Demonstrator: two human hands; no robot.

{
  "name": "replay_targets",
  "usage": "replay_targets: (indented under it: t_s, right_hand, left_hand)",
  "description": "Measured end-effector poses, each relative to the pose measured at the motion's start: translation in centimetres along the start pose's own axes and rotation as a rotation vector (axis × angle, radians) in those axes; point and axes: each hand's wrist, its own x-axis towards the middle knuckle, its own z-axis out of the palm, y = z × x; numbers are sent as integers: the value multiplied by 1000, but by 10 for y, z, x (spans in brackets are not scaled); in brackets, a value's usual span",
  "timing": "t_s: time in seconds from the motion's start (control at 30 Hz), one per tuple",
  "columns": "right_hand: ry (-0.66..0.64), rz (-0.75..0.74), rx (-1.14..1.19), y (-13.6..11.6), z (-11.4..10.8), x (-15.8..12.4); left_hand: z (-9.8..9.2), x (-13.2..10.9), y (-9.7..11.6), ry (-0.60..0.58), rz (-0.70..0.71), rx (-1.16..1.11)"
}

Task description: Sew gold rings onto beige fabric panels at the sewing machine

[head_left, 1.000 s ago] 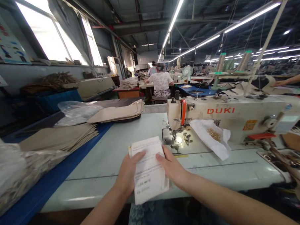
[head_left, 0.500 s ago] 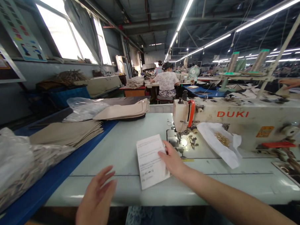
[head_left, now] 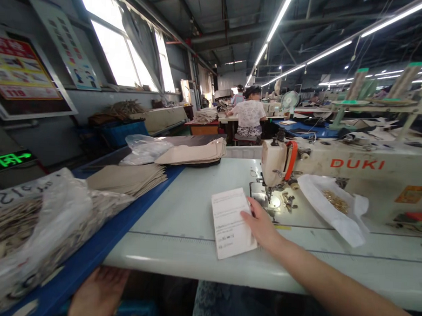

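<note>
My right hand [head_left: 263, 225] grips a white printed booklet [head_left: 232, 224] by its right edge, thumb on its face. Rows of small text cover the booklet, which is tilted a little over the pale green tabletop [head_left: 172, 249]. Just beyond that hand is the needle area of the sewing machine [head_left: 275, 163], with small metal pieces [head_left: 289, 200] lying by the needle plate. Low at the left, my left hand [head_left: 100, 288] reaches beneath the table's front edge, fingers stretched out and holding nothing visible. The edge hides part of its fingertips.
A white cloth [head_left: 351, 224] with gold-coloured metal parts [head_left: 336, 202] lies right of the needle. Left are stacked beige pieces [head_left: 126, 180], a clear plastic bag [head_left: 144, 148] and a bulging bag of strips [head_left: 57, 226] on a blue surface. A person [head_left: 250, 113] sits farther back.
My left hand has dropped from above the tabletop to below its front edge, further left. My right hand still holds the booklet. The view has turned left.
</note>
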Motion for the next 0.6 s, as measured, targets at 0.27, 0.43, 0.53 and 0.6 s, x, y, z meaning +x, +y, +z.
replay_targets:
  t_s: [0.27, 0.43, 0.53, 0.6]
  right_hand:
    - [-2, 78, -9, 1, -7, -8]
    - [11, 130, -14, -3, -6, -12]
    - [8, 127, -32, -5, -6, -13]
    - [10, 121, -44, -6, -5, -14]
  left_hand:
    - [-23, -28, -11, 84, -29, -107]
    - [-65, -51, -14, 111, 16, -71]
    - [-73, -56, -17, 76, 35, -35]
    - [-74, -55, -19, 84, 61, -16]
